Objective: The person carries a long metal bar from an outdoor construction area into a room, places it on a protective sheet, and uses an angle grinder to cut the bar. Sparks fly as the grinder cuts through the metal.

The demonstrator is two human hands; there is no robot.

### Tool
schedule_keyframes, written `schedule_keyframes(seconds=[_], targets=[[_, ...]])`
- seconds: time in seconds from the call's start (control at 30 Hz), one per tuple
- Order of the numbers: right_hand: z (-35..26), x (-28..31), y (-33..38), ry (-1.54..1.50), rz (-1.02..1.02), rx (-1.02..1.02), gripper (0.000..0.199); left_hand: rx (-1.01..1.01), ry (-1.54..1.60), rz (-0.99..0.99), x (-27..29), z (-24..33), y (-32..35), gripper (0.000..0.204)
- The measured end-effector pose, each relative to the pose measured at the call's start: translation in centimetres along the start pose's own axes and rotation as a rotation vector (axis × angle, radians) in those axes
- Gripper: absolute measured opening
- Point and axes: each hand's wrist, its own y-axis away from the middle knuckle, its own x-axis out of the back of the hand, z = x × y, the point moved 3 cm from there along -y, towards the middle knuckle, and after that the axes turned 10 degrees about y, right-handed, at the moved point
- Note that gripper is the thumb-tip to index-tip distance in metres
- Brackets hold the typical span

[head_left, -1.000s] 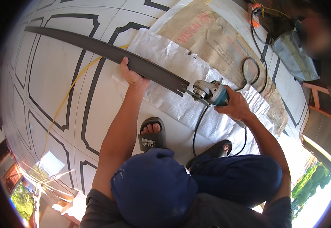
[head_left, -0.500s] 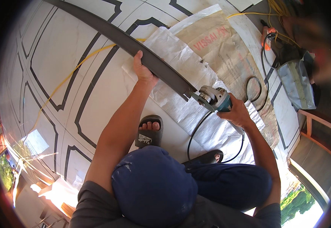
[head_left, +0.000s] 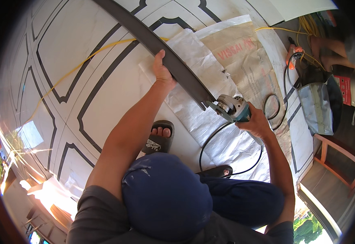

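A long dark brown channel strip (head_left: 145, 37) runs from the top edge down to the middle of the view. My left hand (head_left: 163, 72) is closed around it partway along, thumb on the near side and fingers hidden beneath. Gripped in my right hand (head_left: 258, 122) is an angle grinder (head_left: 237, 105) with a teal body and a grey metal head. Its thin cutting disc (head_left: 220, 112) is right by the strip's notched near end; whether they touch I cannot tell. A black cord loops from the grinder's rear.
White woven sacks (head_left: 218, 132) and a tan sack (head_left: 236, 51) cover the patterned tile floor (head_left: 108, 93). A yellow cable (head_left: 86, 61) crosses it. At right lie an orange socket block (head_left: 294, 57), a grey bag (head_left: 318, 107) and a wooden frame (head_left: 340, 156). Another person's bare limbs (head_left: 332, 55) show beyond.
The view has shifted slightly, bringing more of the right side into sight. Both hands keep their hold on the strip and the grinder, with the disc still at the strip's end.
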Motion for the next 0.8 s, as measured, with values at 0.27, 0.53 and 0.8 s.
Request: schedule_keyframes(seconds=[0.27,0.53,0.8], targets=[[0.1,0.5,-0.9,0.05,-0.028,0.034,0.079,0.011,0.016,0.031,-0.1,-0.2,0.1,0.047],[-1.9,2.2,-1.2,0.202,-0.043,0.063,0.077,0.002,0.034,0.049,1.0,-0.6,-1.2,0.044],[-2.7,2.8,-1.4,0.258,-0.055,0.038,0.077,-0.003,0.04,0.086,0.6,-0.9,-1.1,0.042]])
